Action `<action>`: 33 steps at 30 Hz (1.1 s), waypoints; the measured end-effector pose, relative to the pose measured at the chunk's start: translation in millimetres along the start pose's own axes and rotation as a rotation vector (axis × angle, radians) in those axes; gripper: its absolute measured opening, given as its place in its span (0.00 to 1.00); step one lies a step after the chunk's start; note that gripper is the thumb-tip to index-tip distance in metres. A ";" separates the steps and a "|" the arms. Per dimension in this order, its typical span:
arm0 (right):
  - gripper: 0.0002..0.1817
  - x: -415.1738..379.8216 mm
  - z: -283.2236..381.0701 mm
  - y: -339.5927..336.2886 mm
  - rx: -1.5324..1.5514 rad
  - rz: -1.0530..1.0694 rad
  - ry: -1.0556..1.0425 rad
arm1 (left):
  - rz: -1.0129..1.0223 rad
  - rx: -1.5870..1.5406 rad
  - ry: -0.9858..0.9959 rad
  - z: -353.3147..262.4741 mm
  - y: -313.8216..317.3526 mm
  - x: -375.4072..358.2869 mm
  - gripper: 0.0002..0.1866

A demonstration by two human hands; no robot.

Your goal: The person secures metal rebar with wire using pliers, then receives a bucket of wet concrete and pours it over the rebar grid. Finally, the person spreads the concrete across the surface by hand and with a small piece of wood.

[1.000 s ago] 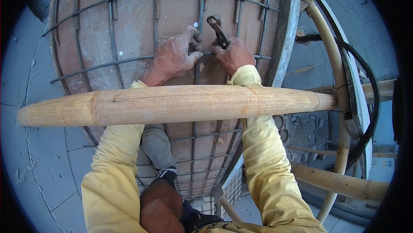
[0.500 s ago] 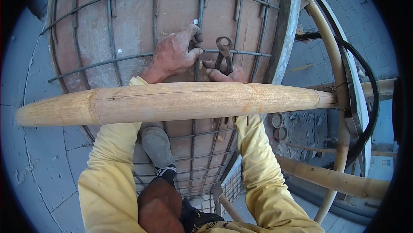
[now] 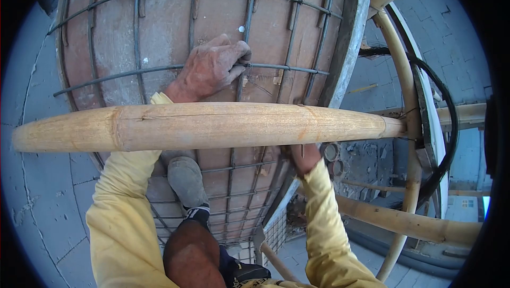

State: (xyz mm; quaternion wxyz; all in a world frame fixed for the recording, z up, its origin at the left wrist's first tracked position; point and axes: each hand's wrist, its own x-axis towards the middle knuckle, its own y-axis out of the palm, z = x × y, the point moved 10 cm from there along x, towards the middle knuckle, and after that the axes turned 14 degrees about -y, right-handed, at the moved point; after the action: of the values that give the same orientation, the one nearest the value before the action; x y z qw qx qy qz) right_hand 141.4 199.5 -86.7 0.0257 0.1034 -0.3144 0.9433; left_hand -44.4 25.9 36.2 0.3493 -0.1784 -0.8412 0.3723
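My left hand [image 3: 212, 69] is closed, its thumb and fingertips pressed together at a crossing of two steel rebars [image 3: 175, 68]. Whatever sits in that pinch is too small to make out. Of my right hand [image 3: 307, 158] only the wrist end shows, beneath the bamboo pole [image 3: 239, 126]; the pole hides its fingers and anything in them. The pincers seen earlier are out of sight. Behind the hands, the rebar grid lies over a brown panel [image 3: 164, 22].
A thick bamboo pole crosses the view between me and the grid. My shoe [image 3: 184, 181] stands on the lower grid. At right, more bamboo poles [image 3: 409, 221] and a coil of black wire [image 3: 451, 102] hang beside the panel's edge beam [image 3: 350, 49].
My right hand has drawn back from the crossing with the pincers and gone behind the bamboo pole. My left hand stays at the same crossing, its fingers slightly shifted.
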 end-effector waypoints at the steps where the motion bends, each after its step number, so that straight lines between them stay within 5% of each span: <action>1: 0.30 -23.9 -0.3 1.5 -0.252 0.159 0.096 | -0.009 0.041 0.039 -2.3 -0.7 -0.5 0.15; 2: 0.30 -69.6 -8.6 17.0 0.265 0.144 0.582 | -0.024 -0.003 0.023 1.5 0.3 -1.3 0.16; 3: 0.28 -94.3 10.7 22.1 0.296 0.212 0.631 | -0.040 -0.045 0.010 6.4 3.9 -2.5 0.17; 4: 0.26 -115.3 22.4 13.3 -0.116 0.247 0.272 | -0.057 -0.086 -0.004 9.7 4.2 -2.9 0.18; 5: 0.24 -151.5 19.4 16.3 -0.175 0.330 0.243 | -0.064 -0.081 -0.006 9.9 2.9 -3.0 0.18; 6: 0.16 -186.5 26.2 22.2 0.399 0.195 0.866 | -0.072 -0.076 -0.010 10.0 1.6 -3.7 0.18; 10: 0.10 -166.3 129.5 -35.6 0.607 0.202 0.745 | -0.040 -0.017 -0.010 8.1 5.5 -7.5 0.15; 13: 0.17 -95.4 208.7 -123.0 0.573 -0.148 0.204 | 0.004 -0.036 -0.045 9.7 6.7 -6.3 0.12; 15: 0.19 -52.6 246.1 -175.0 0.232 -0.327 0.152 | -0.006 -0.027 -0.044 13.8 10.3 -4.5 0.12; 19: 0.21 73.8 288.3 -149.7 -0.899 0.198 -0.261 | 0.021 -0.011 -0.093 17.5 11.2 -4.6 0.12; 21: 0.21 112.6 257.6 -119.0 -1.264 0.452 -0.228 | 0.023 -0.042 -0.061 16.2 9.8 -6.3 0.12; 26: 0.21 152.9 201.1 -36.3 -1.660 0.737 -0.552 | 0.022 -0.066 -0.056 22.5 8.7 -3.7 0.13; 33: 0.16 158.9 195.3 4.4 -1.773 0.879 -0.728 | 0.039 -0.098 -0.076 23.2 5.5 -4.1 0.14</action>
State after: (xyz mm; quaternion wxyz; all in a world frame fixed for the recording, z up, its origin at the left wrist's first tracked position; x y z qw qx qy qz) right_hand 20.6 76.5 96.8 -0.3481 0.2015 -0.8902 0.2141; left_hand -58.0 15.6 19.1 0.3004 -0.1975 -0.8674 0.3440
